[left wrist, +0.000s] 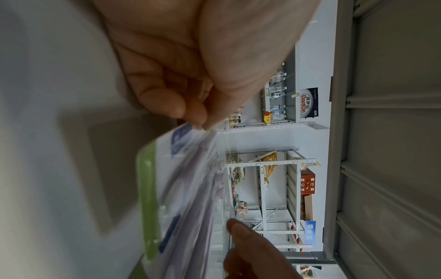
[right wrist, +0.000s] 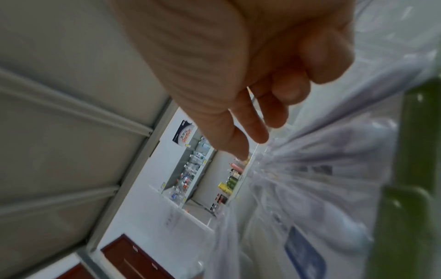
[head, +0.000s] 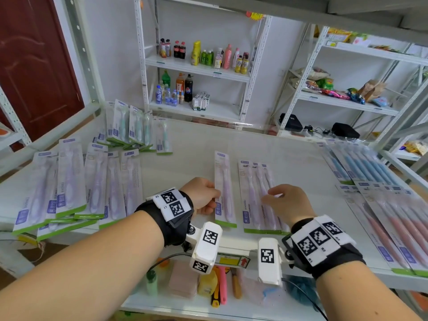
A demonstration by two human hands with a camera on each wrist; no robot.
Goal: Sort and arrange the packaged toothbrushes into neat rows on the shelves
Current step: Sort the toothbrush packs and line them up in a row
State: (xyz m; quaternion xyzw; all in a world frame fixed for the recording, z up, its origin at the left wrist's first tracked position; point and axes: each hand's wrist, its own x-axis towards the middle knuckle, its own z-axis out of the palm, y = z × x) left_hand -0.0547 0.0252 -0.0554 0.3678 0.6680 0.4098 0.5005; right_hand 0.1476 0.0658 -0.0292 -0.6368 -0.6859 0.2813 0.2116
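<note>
White shelf (head: 266,144) carries toothbrush packs in groups: purple along its left edge, blue and pink by its right edge. Near the front edge's middle, the left hand (head: 203,195) pinches a single purple pack (head: 224,188) (lying flat), while the right hand (head: 288,202) rests curled fingertips on the overlapped purple packs (head: 260,198) just beside it.

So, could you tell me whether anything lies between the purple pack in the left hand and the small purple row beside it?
Nothing visible does. The left hand pinches the single purple pack at its left edge, and only a strip of bare shelf separates it from the purple row, on which the right hand rests.
</note>
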